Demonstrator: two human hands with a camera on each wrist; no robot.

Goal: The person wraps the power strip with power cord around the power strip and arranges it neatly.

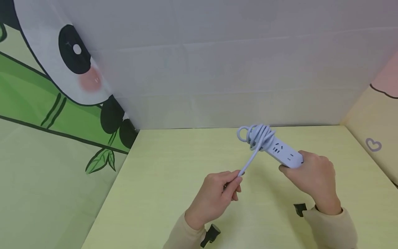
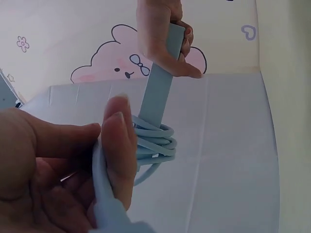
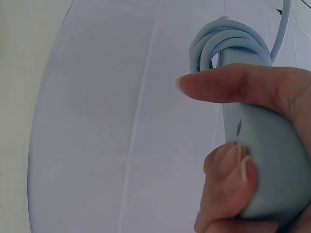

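A white power strip (image 1: 283, 152) is held above the table, tilted, its socket slots facing up. My right hand (image 1: 314, 175) grips its near right end, with fingers and thumb curled round the body in the right wrist view. Several turns of white cord (image 1: 260, 136) wrap the strip's far end, and one small loop sticks out to the left. From the wraps a straight length of cord runs down to my left hand (image 1: 214, 195), which pinches it between thumb and fingers. Below that pinch, in the left wrist view, the cord widens into a thicker pale piece (image 2: 116, 218), partly cut off.
The pale yellow table (image 1: 174, 159) lies under both hands. A grey-white panel (image 1: 217, 76) stands along its back edge. Printed walls rise at the left, with a green panda pattern (image 1: 37, 97), and at the right. Dark pieces (image 1: 212, 233) sit by both sleeves.
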